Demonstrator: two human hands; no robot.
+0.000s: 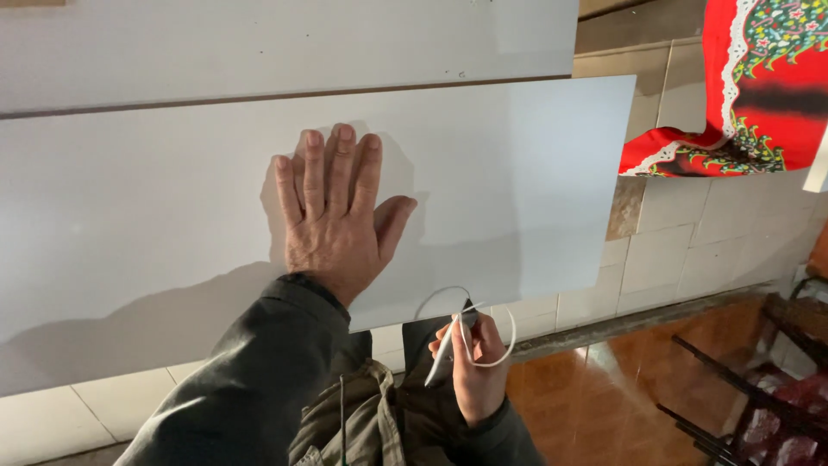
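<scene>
Flat against a wide, smooth white rectangular panel [517,173], the person's left hand [332,216] lies palm down with its fingers [341,168] spread and extended, gripping nothing and simply bearing on the sheet near the middle of its width. That panel stands on edge against a pale tiled wall [690,242], its lower edge free above the tiles and a second white board [259,43] showing above and behind it. A dark jacket sleeve [250,380] runs down from the wrist toward the bottom of the view.

Lower and to the right, just below the panel's bottom edge, the right hand [474,367] is closed around a slim white pen-shaped tool with a dark tip [448,349], the tip pointing up toward the panel but apart from it. A thin white curl of edging strip [509,332] loops over that hand.

Judging by this pose, the work at the lower edge would go best with the flat palm pressing evenly so the sheet cannot rock, the tool kept at a shallow angle, and the loose curl held clear of the tip.

At far right hang a red patterned cloth [759,78] and, below, a dark metal rack [742,388] over a glossy reddish floor [586,388].
</scene>
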